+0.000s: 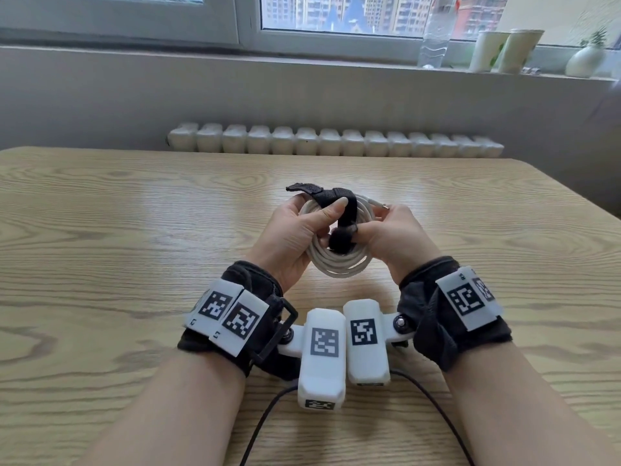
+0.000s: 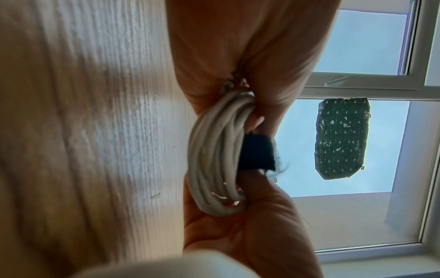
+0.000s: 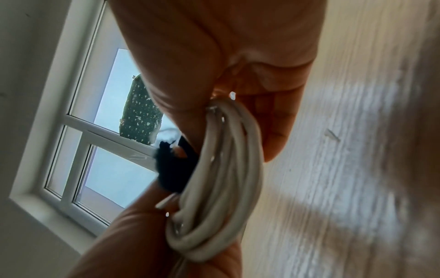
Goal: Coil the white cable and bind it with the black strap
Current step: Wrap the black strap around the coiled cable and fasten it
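Holding the cable (image 1: 336,260) coil above the bench (image 1: 134,230), left hand (image 1: 295,237) and right hand (image 1: 393,237) fingers are pinching its opposite sides, left thumb pressing the strap (image 1: 346,203) down; light, springy loops, soft strap, so grip across all turns.

white cable (image 1: 336,264), black strap (image 1: 339,203), wood-grain table (image 1: 134,213)

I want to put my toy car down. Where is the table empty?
Bare table lies left of the left hand and right of the right hand. The middle is crowded: both hands hold the white cable and black strap.
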A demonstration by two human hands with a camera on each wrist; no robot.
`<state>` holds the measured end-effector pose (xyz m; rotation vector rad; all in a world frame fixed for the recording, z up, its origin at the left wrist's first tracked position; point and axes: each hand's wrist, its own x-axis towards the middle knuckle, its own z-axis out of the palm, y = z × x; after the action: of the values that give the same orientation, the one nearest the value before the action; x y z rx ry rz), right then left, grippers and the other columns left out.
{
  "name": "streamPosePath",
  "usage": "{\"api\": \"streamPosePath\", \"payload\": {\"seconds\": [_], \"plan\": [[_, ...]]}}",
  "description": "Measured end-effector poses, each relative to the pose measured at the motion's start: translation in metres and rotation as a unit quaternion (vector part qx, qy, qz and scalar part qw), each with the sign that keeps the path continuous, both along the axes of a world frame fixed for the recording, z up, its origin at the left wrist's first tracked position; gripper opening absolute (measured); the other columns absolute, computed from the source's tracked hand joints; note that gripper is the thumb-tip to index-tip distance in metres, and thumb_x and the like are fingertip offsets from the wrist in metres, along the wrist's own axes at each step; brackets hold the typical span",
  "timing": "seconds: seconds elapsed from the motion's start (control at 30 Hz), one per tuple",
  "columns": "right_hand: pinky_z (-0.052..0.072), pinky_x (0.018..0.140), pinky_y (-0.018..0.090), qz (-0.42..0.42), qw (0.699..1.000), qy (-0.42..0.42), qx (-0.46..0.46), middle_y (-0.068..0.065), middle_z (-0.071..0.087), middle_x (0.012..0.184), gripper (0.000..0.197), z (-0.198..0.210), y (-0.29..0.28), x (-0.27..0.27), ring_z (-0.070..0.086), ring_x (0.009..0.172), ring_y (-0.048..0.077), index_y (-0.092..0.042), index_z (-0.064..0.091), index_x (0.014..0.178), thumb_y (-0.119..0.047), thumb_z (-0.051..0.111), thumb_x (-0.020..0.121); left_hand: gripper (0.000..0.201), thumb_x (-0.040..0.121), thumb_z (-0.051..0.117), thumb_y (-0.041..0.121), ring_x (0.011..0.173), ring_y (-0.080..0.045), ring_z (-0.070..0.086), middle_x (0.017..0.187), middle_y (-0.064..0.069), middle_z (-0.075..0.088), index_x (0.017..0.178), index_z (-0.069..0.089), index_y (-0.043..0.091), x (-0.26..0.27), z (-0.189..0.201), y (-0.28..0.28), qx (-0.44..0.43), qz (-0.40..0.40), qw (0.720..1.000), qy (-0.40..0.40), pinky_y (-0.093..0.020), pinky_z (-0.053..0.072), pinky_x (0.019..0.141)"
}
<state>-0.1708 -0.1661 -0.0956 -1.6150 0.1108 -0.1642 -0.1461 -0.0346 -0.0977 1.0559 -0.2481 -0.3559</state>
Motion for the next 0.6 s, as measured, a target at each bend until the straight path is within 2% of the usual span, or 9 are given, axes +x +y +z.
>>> {"api": "streamPosePath", "payload": {"seconds": [0.1, 0.13, 0.2, 0.27, 0.33, 0.37, 0.43, 0.5, 0.6], "plan": [[0.057, 0.077, 0.034, -0.026, 0.999, -0.012, -0.024, 0.009, 0.071, 0.076, 0.028, -0.0014, -0.0010, 0.0023, 0.068, 0.071, 0.019, -0.004, 0.071, 0.081, 0.016, 0.072, 0.062, 0.044, 0.077, 0.067, -0.006, 0.086, -0.020, 0.069, 0.103, -0.014, 0.067, 0.119, 0.052, -0.003, -0.0002, -0.0016, -0.0007, 0.033, -0.008, 0.999, -0.019, -0.029, 0.058, 0.072], [0.057, 0.078, 0.036, -0.028, 0.999, -0.015, -0.037, 0.009, 0.071, 0.077, 0.027, -0.0017, -0.0015, 0.0027, 0.068, 0.072, 0.019, -0.002, 0.071, 0.081, 0.016, 0.071, 0.062, 0.047, 0.075, 0.068, -0.007, 0.089, -0.022, 0.069, 0.104, -0.015, 0.067, 0.119, 0.052, -0.002, -0.0001, -0.0024, -0.0009, 0.043, -0.007, 0.999, -0.022, -0.033, 0.058, 0.078], [0.057, 0.081, 0.040, -0.026, 0.997, -0.017, -0.064, 0.014, 0.071, 0.081, 0.029, -0.0019, -0.0018, 0.0035, 0.067, 0.074, 0.021, 0.004, 0.070, 0.086, 0.014, 0.073, 0.059, 0.045, 0.075, 0.066, -0.011, 0.080, -0.020, 0.069, 0.097, -0.013, 0.068, 0.117, 0.053, -0.001, 0.0014, -0.0035, -0.0007, 0.062, 0.001, 0.998, -0.022, -0.032, 0.057, 0.074], [0.057, 0.080, 0.037, -0.004, 0.997, -0.016, -0.076, 0.015, 0.072, 0.084, 0.036, -0.0016, -0.0009, 0.0020, 0.067, 0.074, 0.019, 0.004, 0.071, 0.091, 0.014, 0.076, 0.056, 0.039, 0.077, 0.062, -0.013, 0.057, -0.009, 0.063, 0.080, -0.006, 0.067, 0.114, 0.054, -0.002, 0.0016, -0.0035, -0.0011, 0.073, 0.013, 0.997, -0.016, -0.020, 0.052, 0.051], [0.056, 0.074, 0.029, 0.031, 0.996, -0.018, -0.077, 0.012, 0.072, 0.079, 0.034, -0.0005, -0.0004, -0.0006, 0.066, 0.070, 0.016, 0.001, 0.072, 0.086, 0.016, 0.078, 0.056, 0.036, 0.079, 0.059, -0.014, 0.041, -0.002, 0.050, 0.071, -0.002, 0.062, 0.113, 0.054, -0.003, 0.0016, -0.0042, -0.0015, 0.078, 0.022, 0.997, -0.004, -0.015, 0.039, 0.040], [0.055, 0.070, 0.026, 0.048, 0.996, -0.018, -0.075, 0.009, 0.071, 0.076, 0.032, 0.0006, 0.0000, -0.0024, 0.065, 0.068, 0.013, -0.001, 0.072, 0.083, 0.017, 0.077, 0.057, 0.036, 0.079, 0.059, -0.014, 0.041, -0.002, 0.047, 0.071, -0.002, 0.061, 0.113, 0.054, -0.004, 0.0024, -0.0052, -0.0012, 0.082, 0.027, 0.996, 0.000, -0.015, 0.037, 0.040], [0.054, 0.070, 0.023, 0.072, 0.995, -0.009, -0.069, 0.007, 0.070, 0.076, 0.031, 0.0026, -0.0006, -0.0046, 0.065, 0.069, 0.012, -0.003, 0.071, 0.085, 0.017, 0.075, 0.061, 0.037, 0.078, 0.061, -0.014, 0.050, -0.007, 0.053, 0.078, -0.006, 0.063, 0.114, 0.054, -0.007, 0.0033, -0.0054, -0.0001, 0.088, 0.033, 0.996, 0.003, -0.018, 0.041, 0.048], [0.053, 0.078, 0.030, 0.079, 0.995, 0.013, -0.057, 0.015, 0.068, 0.084, 0.031, 0.0032, -0.0035, -0.0045, 0.065, 0.077, 0.019, 0.007, 0.068, 0.095, 0.016, 0.072, 0.065, 0.039, 0.077, 0.061, -0.014, 0.062, -0.013, 0.060, 0.083, -0.008, 0.066, 0.114, 0.054, -0.006, 0.0045, -0.0052, 0.0005, 0.090, 0.042, 0.995, 0.004, -0.024, 0.043, 0.059], [0.047, 0.082, 0.040, 0.076, 0.995, 0.054, -0.025, 0.021, 0.060, 0.087, 0.030, 0.0041, -0.0049, -0.0042, 0.059, 0.081, 0.028, 0.016, 0.060, 0.100, 0.017, 0.063, 0.070, 0.037, 0.077, 0.059, -0.017, 0.065, -0.015, 0.066, 0.082, -0.007, 0.069, 0.111, 0.056, -0.003, 0.0037, -0.0024, 0.0005, 0.093, 0.043, 0.995, 0.006, -0.032, 0.043, 0.069]]}}
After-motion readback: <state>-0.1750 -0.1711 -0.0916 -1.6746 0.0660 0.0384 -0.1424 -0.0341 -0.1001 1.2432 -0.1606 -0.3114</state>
